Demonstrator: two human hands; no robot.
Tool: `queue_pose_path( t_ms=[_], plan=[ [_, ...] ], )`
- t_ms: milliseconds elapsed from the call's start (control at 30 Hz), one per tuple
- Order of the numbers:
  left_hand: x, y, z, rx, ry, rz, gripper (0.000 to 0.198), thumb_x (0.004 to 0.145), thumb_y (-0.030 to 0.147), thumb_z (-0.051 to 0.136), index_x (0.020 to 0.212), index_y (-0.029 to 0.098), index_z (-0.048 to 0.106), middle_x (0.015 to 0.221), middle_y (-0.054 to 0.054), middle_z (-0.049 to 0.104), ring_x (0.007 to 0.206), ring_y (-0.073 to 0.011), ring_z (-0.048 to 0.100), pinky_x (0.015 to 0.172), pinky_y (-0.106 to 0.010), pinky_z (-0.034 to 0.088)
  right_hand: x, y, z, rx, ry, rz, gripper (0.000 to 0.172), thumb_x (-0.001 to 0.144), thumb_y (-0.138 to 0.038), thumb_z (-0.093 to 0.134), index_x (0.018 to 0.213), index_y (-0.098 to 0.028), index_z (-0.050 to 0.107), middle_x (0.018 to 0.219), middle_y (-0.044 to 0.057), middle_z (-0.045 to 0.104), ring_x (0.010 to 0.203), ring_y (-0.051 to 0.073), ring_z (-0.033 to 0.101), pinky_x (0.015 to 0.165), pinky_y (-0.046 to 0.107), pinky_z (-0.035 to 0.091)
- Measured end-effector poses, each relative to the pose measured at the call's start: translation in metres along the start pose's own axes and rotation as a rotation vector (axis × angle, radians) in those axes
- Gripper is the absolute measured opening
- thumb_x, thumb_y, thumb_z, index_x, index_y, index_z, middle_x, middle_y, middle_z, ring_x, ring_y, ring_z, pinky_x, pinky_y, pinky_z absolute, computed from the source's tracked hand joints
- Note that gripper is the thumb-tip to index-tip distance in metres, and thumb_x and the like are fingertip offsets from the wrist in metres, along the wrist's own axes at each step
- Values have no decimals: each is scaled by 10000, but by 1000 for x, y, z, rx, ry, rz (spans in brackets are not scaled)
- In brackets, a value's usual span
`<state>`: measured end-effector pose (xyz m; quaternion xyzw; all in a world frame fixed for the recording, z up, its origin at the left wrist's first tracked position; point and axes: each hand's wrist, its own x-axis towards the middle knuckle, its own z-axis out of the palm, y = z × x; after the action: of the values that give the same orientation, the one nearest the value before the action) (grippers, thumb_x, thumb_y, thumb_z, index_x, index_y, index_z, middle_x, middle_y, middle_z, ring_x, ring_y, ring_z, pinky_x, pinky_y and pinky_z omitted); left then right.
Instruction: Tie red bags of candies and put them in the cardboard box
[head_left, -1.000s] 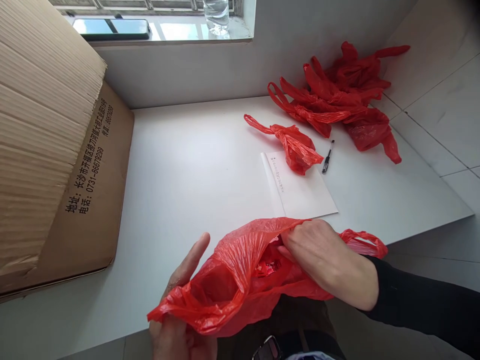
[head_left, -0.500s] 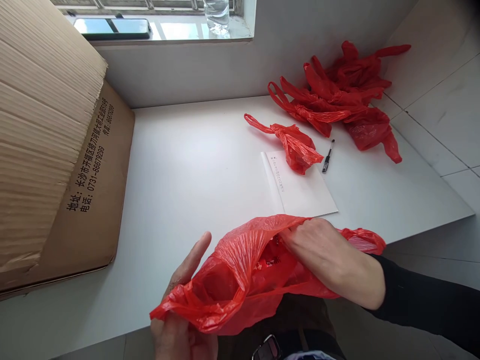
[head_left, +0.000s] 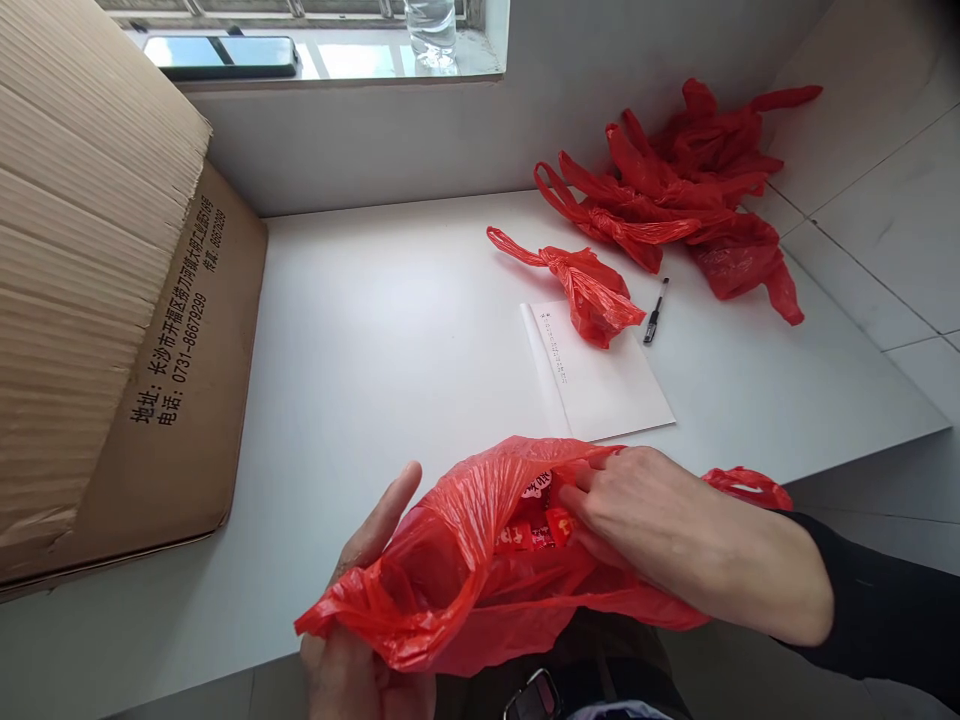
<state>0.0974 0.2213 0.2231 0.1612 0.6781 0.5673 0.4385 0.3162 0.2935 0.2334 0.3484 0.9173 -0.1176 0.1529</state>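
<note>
My left hand [head_left: 349, 670] holds a red plastic bag [head_left: 487, 630] by its left side, thumb raised and the film draped across the palm. The bag hangs at the front edge of the table, its mouth gaping upward. Inside lie small red printed packets [head_left: 517, 535] and a dark one with white lettering [head_left: 538, 485]. My right hand [head_left: 637, 500] reaches into the mouth from the right. Its fingers are bent, with a small red packet [head_left: 561, 525] at the tips; the thumb is partly hidden by the bag.
A knotted red bag [head_left: 596, 290] rests on a white booklet [head_left: 615, 390], beside a black pen [head_left: 656, 312]. More red bags [head_left: 675, 190] are heaped against the wall. A large cardboard box [head_left: 202, 370] stands at left. On the windowsill are a phone [head_left: 221, 55] and a water bottle [head_left: 431, 30].
My right hand has drawn back to the right and slightly down, and the packets in the bag show more. My left hand has barely moved.
</note>
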Motion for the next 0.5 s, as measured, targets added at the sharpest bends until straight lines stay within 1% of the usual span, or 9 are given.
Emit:
queue_pose_path(
  t_ms=[100,167,233,300,400,500],
  plan=[
    [-2,3,3,33,19,22,521,775,599,778,1184,276,798,934,-42,808,806,-237,783,675,-237,664,5,-2,1,40,30,14,178,954,-121,542,799,-209,536,597,-19,552,483,143,444,509,336,174],
    [-4,5,6,31,30,23,481,805,563,765,1185,270,798,911,-38,809,766,-223,778,650,-225,658,12,-5,3,46,79,53,149,988,-153,517,850,-201,547,620,-18,560,482,139,442,508,337,163],
    [-5,6,8,18,43,18,423,826,504,763,1171,263,803,891,-31,809,753,-206,773,635,-196,645,20,-7,3,69,90,68,102,996,-164,512,908,-194,552,630,-26,554,485,133,433,508,331,164],
    [-5,6,8,12,53,14,408,823,479,770,1159,252,806,884,-34,809,758,-207,772,641,-198,646,25,-8,1,121,61,45,98,993,-146,506,915,-188,548,633,-33,543,502,127,431,516,316,191],
    [-3,4,4,4,26,-3,474,813,535,759,1200,264,787,917,-48,810,745,-237,773,608,-268,668,22,-7,-4,188,19,27,141,977,-84,480,899,-180,548,665,-22,550,563,131,465,551,297,253],
    [-1,1,2,-2,9,9,472,849,541,724,1234,273,770,921,-48,806,738,-228,771,605,-268,669,14,-6,-6,195,51,21,168,946,-31,478,943,-169,573,702,-6,575,613,145,505,585,292,293]
  ],
)
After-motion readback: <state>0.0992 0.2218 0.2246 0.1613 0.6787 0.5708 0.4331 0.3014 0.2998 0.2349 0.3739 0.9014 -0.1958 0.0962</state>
